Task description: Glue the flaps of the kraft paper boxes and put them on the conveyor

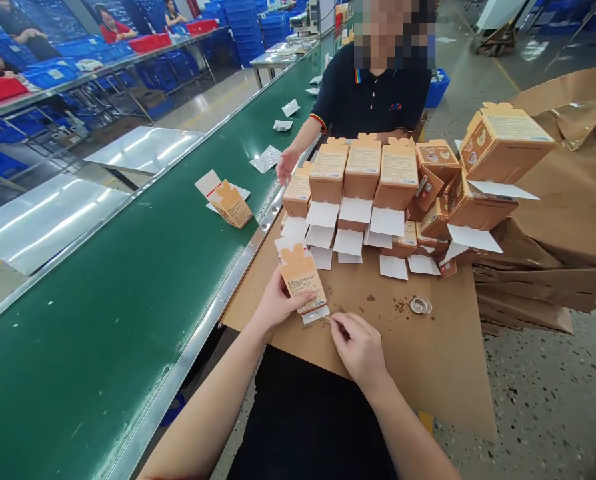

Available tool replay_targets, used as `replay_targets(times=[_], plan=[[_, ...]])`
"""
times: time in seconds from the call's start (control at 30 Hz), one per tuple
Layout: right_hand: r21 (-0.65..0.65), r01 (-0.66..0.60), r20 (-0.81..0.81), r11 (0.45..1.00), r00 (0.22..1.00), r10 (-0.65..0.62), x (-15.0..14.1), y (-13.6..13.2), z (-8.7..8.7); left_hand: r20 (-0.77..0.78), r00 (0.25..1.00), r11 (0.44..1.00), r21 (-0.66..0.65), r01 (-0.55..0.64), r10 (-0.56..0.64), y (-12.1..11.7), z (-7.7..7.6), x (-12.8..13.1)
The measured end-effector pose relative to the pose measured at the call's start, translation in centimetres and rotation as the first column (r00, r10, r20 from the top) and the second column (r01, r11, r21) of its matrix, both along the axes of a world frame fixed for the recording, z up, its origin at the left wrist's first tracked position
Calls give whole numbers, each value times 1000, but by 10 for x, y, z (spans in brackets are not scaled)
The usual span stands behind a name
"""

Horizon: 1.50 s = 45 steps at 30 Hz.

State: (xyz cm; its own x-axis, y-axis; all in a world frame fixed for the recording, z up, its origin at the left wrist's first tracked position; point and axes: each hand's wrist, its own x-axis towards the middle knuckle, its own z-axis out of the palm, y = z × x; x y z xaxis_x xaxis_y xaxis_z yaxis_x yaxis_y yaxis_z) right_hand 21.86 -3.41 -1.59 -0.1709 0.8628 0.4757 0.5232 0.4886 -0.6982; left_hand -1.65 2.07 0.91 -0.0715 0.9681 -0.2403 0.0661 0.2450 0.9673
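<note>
My left hand [278, 300] is wrapped round an orange-and-white cardboard box [301, 273], which is tilted over the cardboard-covered table. White flaps stick out at both ends of this box. Just right of its lower flap, my right hand [357, 337] is closed, with thumb and fingertips pinched together. Whatever lies between those fingertips is too small to name. Past my hands, several similar boxes [397, 175] are stacked with their white flaps hanging towards me. Another open box [232, 204] lies on the green conveyor belt to the left.
The green conveyor belt [143, 287] has a metal rail and carries several silver pouches [267, 160]. Across the table a co-worker in a dark shirt [378, 100] reaches a hand towards the belt. A small clear round dish [421, 305] sits beside brown crumbs. Brown paper [568, 220] is heaped at right.
</note>
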Motion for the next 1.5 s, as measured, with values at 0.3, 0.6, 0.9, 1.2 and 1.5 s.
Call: replay_targets(times=[0.3,0.6,0.9,1.2,1.5], plan=[[27,132,-68,991,989,-130,39,-21,28,-96,995,995,98,-12,21,-19,-6,9],[18,245,-131,969,962,-240,76,-43,43,-310,948,991,127,-37,75,-38,-12,16],[12,258,-157,966,955,-252,79,-48,41,-394,900,982,114,-151,184,-45,-21,33],[63,212,-154,975,967,-201,74,-46,43,-532,826,982,124,-143,188,-45,-24,30],[100,261,-115,960,962,-249,88,-54,31,-676,558,848,200,-490,481,-35,11,-113]])
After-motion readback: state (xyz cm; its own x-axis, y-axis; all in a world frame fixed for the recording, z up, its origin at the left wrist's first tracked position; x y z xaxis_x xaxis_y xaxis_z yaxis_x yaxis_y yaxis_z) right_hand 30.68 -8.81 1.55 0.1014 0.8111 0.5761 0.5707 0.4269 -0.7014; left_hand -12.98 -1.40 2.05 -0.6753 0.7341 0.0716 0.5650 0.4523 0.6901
